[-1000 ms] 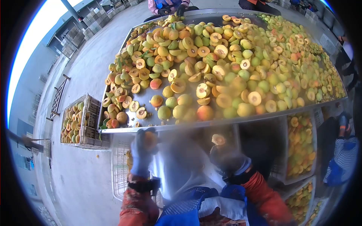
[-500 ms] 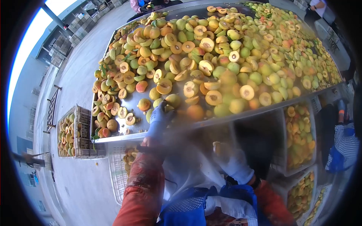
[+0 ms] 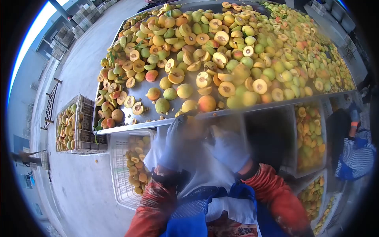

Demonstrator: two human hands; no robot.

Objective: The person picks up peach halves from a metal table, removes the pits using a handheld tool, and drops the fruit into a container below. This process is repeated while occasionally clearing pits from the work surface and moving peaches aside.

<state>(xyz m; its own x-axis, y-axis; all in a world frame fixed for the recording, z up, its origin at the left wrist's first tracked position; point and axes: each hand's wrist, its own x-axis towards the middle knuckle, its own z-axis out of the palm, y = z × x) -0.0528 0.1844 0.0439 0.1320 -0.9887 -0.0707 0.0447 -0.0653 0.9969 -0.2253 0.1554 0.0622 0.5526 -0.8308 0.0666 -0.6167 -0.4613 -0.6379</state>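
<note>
My left hand (image 3: 173, 140), in a pale glove with dark fingertips, is curled just below the front edge of the metal table (image 3: 136, 126). At its fingers is a blurred orange-brown shape (image 3: 193, 128) that looks like a peach. My right hand (image 3: 228, 148), gloved too, faces it with bent fingers close to that shape; haze on the lens hides what those fingers grip. Just beyond my left hand, a yellow peach (image 3: 189, 106) and a redder peach (image 3: 207, 103) lie on the table. Many cut halves (image 3: 176, 75) and whole peaches are heaped behind them.
A white crate (image 3: 118, 173) with peaches stands below the table at left, and another full crate (image 3: 79, 134) sits on the floor beyond. More filled crates (image 3: 310, 142) are at right. A co-worker in a checked sleeve (image 3: 358, 156) is at far right.
My left hand has drawn back from among the peaches to the front of the table. My right hand has risen and moved left, so both hands are close together. The view has shifted slightly.
</note>
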